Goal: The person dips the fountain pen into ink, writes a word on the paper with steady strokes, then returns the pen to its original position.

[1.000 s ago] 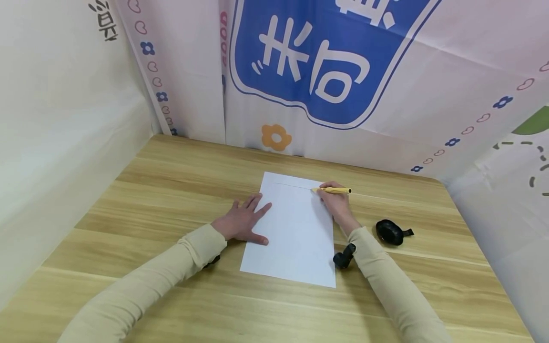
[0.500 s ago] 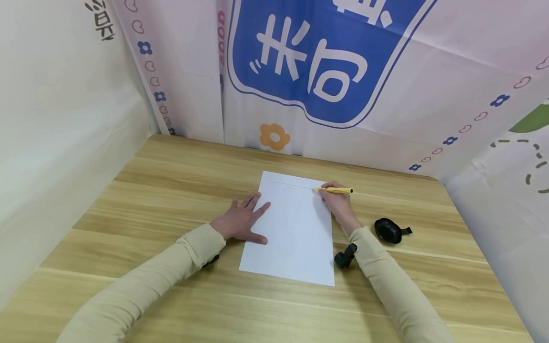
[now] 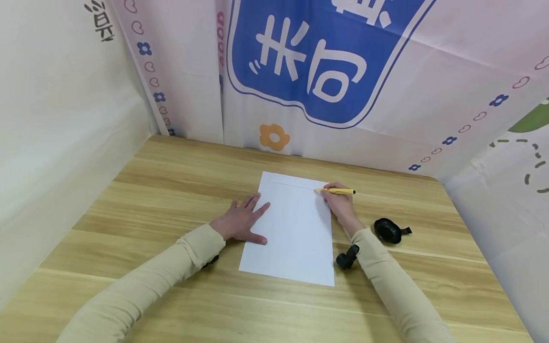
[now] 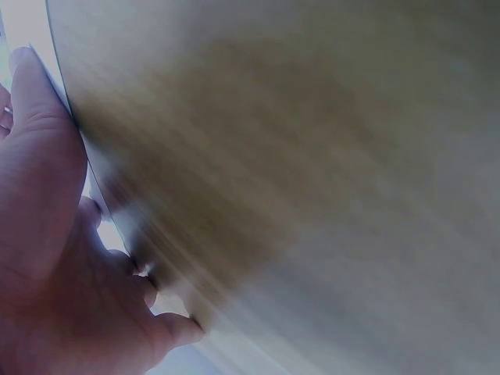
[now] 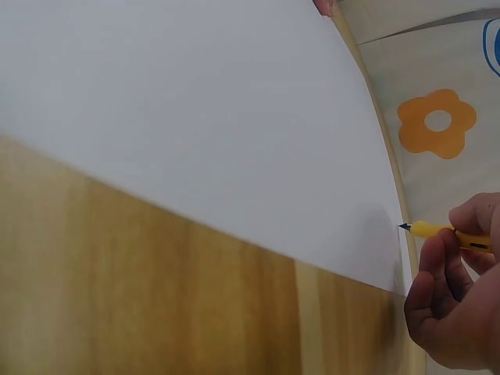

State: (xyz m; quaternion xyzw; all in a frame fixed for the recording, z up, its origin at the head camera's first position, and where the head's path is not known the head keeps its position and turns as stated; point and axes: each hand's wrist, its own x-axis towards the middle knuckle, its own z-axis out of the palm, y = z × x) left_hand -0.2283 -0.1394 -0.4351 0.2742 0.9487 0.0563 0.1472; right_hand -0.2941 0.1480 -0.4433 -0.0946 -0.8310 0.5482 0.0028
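A sheet of white paper (image 3: 291, 233) lies on the wooden table, with a thin dark line (image 3: 291, 185) running across its upper part. My right hand (image 3: 342, 208) pinches a yellow pen (image 3: 340, 191) between thumb and fingers at the sheet's upper right edge. In the right wrist view the pen (image 5: 428, 229) shows a dark pointed tip at the paper (image 5: 234, 117). My left hand (image 3: 240, 222) rests with spread fingers on the paper's left edge, thumb and forefinger on the sheet. From the left wrist view, the left hand (image 4: 70, 258) straddles that edge.
A small black pan-shaped object (image 3: 389, 231) lies on the table (image 3: 193, 305) right of the right forearm. Black wrist cameras, the right one (image 3: 347, 257) plainest, hang by both cuffs. A printed cloth (image 3: 343, 114) stands behind the table's back edge.
The right hand and pen have slid slightly to the right, and the line ends a little farther right. The left hand stays put on the paper; the view has shifted slightly.
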